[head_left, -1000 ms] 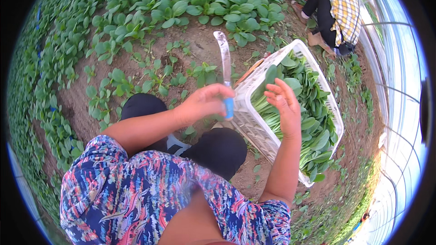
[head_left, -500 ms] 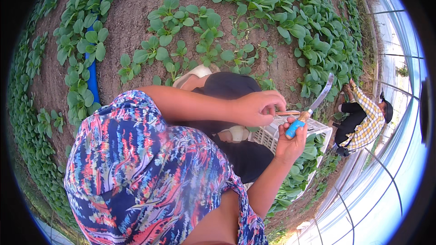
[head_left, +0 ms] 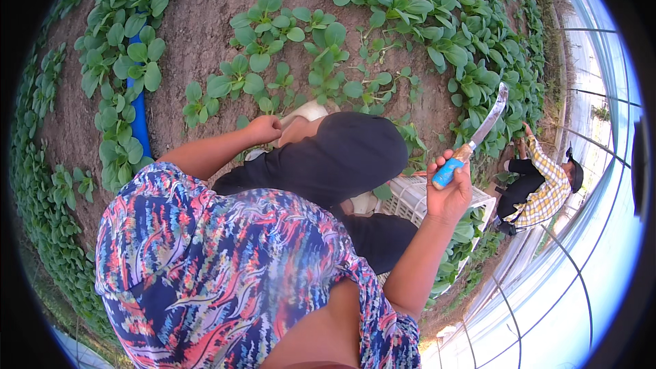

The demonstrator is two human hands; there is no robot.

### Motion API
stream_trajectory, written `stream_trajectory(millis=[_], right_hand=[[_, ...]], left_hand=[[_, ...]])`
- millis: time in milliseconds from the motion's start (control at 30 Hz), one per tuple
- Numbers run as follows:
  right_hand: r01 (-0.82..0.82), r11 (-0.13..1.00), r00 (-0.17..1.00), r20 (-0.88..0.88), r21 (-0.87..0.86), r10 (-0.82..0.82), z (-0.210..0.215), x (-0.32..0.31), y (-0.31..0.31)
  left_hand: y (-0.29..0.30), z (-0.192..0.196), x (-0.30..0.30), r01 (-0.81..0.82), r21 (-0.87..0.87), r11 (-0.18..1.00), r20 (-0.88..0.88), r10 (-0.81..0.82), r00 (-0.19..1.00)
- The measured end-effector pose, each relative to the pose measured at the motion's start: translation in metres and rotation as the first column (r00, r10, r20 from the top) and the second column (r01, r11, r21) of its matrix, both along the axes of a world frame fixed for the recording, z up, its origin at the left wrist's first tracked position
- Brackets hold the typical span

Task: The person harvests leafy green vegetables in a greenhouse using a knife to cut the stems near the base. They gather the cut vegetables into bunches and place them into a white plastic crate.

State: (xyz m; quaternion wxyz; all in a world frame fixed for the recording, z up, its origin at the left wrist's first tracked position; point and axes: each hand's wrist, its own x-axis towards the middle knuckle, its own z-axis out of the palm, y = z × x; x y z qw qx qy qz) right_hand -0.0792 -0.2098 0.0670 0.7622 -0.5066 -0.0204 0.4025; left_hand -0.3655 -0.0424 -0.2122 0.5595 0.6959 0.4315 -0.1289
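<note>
My right hand (head_left: pixel 451 188) grips the blue-wrapped handle of a sickle knife (head_left: pixel 488 123), its curved blade pointing up and away to the right. Below that hand stands a white slatted plastic crate (head_left: pixel 408 198), partly hidden by my knee and forearm. Leafy greens (head_left: pixel 461 232) show along its right side. My left hand (head_left: pixel 264 129) is at the left, beside my lower leg and pale shoe (head_left: pixel 307 112). Its fingers are curled in, and whatever they may hold is hidden. Leafy green plants (head_left: pixel 328 61) grow in the soil just beyond my feet.
A blue hose (head_left: pixel 139 119) runs through the plant row at the left. Dense greens (head_left: pixel 458 41) fill the far right. A person in a yellow checked shirt (head_left: pixel 543 191) crouches there, reaching into the plants. Clear plastic sheeting (head_left: pixel 581 266) on thin hoops borders the right side.
My left hand has swung left, from over the crate to beside my lower leg. My right hand has risen slightly, lifting the sickle knife up and to the right.
</note>
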Motion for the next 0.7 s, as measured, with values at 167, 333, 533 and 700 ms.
stream_trajectory(millis=[167,333,533,700], right_hand=[[-0.116,0.989,0.993,0.020,-0.096,0.118,-0.001,0.004,0.010],[-0.064,0.991,0.996,-0.062,-0.116,0.057,-0.019,0.006,-0.030],[0.042,0.988,0.998,-0.031,-0.149,-0.047,-0.021,0.007,-0.044],[0.080,0.987,0.995,0.073,-0.143,-0.070,-0.011,0.007,-0.031]], left_hand=[[-0.008,-0.012,-0.003,-0.030,-0.111,0.993,-0.012,0.029,1.000],[0.007,0.001,0.006,-0.094,-0.214,0.972,0.032,0.103,0.994],[0.022,-0.002,0.003,-0.235,-0.434,0.870,0.032,0.275,0.961],[0.015,-0.002,0.013,-0.249,-0.548,0.799,0.094,0.354,0.930]])
